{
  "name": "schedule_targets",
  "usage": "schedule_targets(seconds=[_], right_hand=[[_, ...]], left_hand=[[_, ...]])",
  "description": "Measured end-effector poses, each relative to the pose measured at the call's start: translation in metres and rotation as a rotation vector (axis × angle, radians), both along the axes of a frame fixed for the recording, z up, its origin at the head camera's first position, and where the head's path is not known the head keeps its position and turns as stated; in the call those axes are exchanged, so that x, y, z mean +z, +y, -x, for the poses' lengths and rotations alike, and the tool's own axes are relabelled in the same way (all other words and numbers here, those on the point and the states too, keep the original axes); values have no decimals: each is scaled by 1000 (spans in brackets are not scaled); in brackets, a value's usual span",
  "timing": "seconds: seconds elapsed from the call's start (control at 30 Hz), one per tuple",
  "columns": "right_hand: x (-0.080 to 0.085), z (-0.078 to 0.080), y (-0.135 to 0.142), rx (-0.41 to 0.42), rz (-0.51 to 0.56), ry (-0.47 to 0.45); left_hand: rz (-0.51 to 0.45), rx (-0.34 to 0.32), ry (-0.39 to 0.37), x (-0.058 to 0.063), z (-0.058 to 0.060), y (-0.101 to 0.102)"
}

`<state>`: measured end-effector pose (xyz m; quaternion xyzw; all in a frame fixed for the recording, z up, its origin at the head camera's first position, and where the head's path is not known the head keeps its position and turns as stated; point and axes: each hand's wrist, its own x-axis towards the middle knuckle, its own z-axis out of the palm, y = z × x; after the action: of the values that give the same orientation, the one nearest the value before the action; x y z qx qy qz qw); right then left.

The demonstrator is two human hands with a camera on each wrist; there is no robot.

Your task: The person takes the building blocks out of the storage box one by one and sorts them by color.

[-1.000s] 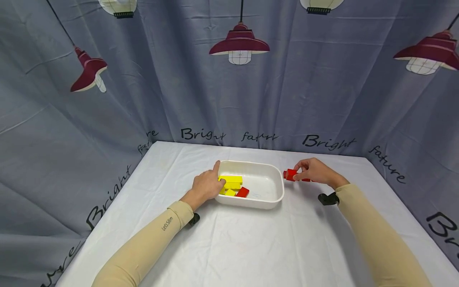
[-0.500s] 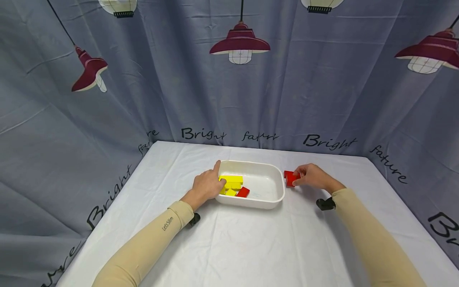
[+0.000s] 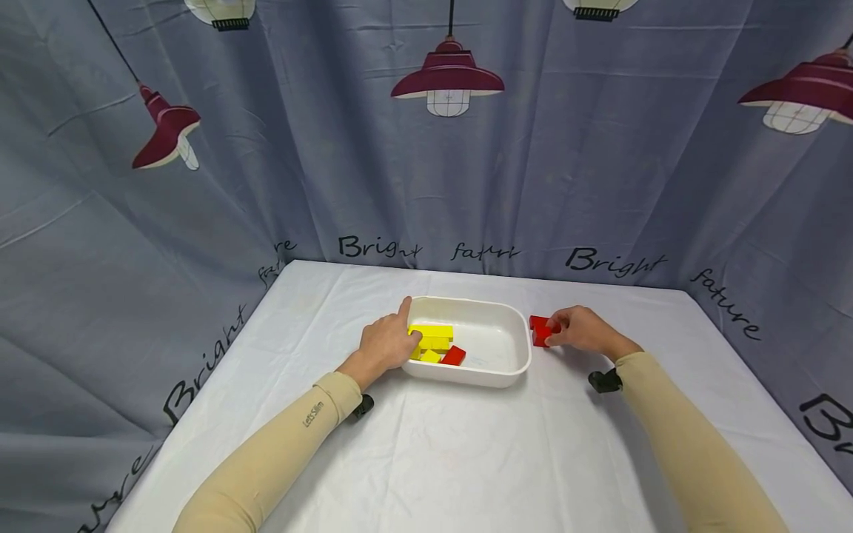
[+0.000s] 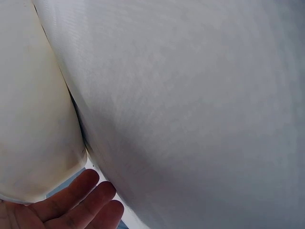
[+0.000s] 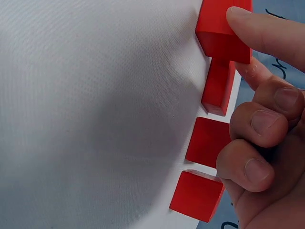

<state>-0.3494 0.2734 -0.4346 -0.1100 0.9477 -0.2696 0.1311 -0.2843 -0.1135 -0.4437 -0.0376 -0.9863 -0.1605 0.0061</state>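
Observation:
My left hand (image 3: 386,342) holds the left end of a white rectangular tub (image 3: 496,326), thumb over the inside of the wall and index finger along the rim. In the left wrist view its other fingers (image 4: 88,205) show beside the tub's outer wall. Inside the tub lie several yellow blocks (image 3: 429,333) and a red block (image 3: 453,356). Just right of the tub, my right hand (image 3: 588,330) pinches a red block (image 5: 221,33) between thumb and index finger. Several more red blocks (image 5: 195,195) line up beneath and beside its curled fingers in the right wrist view.
A white cloth (image 3: 460,459) covers the table. Behind it and along the sides hangs a grey-blue curtain (image 3: 426,185) printed with lamps and lettering. Each wrist bears a small black camera (image 3: 605,380).
My right hand has shifted slightly left and toward the near side with the red block, then stayed almost in place. My left hand still holds the tub's end.

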Motion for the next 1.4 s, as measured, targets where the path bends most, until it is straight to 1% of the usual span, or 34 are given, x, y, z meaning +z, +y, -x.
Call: schedule_targets(seconds=[0.2, 0.47, 0.77, 0.93, 1.07, 1.23, 1.4], right_hand=[[-1, 0, 1, -7, -16, -8], [2, -2, 2, 3, -16, 10], [5, -2, 3, 8, -40, 1], [12, -3, 0, 9, -61, 14], [21, -5, -3, 26, -61, 25], [29, -8, -9, 63, -57, 37], [38, -10, -16, 117, -43, 53]], left_hand=[[-2, -1, -6, 0, -1, 0], [-4, -10, 8, 0, 0, 0], [-10, -5, 1, 1, 0, 0], [-6, -4, -5, 2, 0, 0], [-6, -2, -6, 2, 0, 1], [-5, -2, -10, 3, 0, 1], [-2, -1, -9, 2, 0, 1]])
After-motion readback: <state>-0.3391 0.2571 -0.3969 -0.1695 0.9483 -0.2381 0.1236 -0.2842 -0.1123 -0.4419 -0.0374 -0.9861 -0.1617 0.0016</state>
